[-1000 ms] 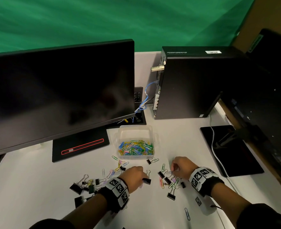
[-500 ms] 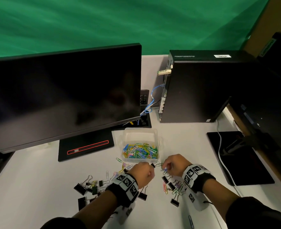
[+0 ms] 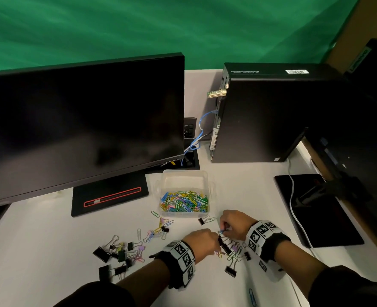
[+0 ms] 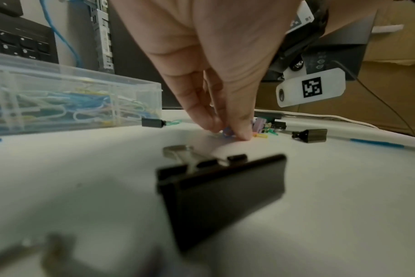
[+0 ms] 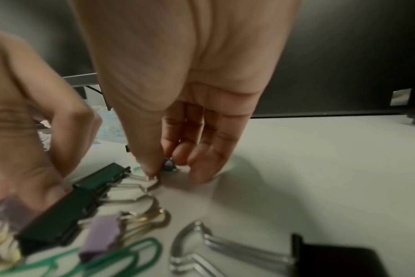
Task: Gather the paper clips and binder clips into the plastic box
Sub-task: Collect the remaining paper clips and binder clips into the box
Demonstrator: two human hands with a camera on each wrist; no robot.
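the plastic box [image 3: 184, 178] sits on the desk [image 3: 50, 244] just beyond both hands, slightly left of the right hand [image 3: 234, 223], which is nearer it. that hand pinches a small blue paper clip [image 3: 221, 232] at the desk surface. the left hand [image 3: 202, 241] is curled over black binder clips [image 3: 224, 245]; whether it grips one i cannot tell. more clips lie scattered to the left

One plastic box [image 3: 184, 185], one monitor [image 3: 83, 120], one computer tower [image 3: 260, 116], two hands (loose clips too tangled to count).
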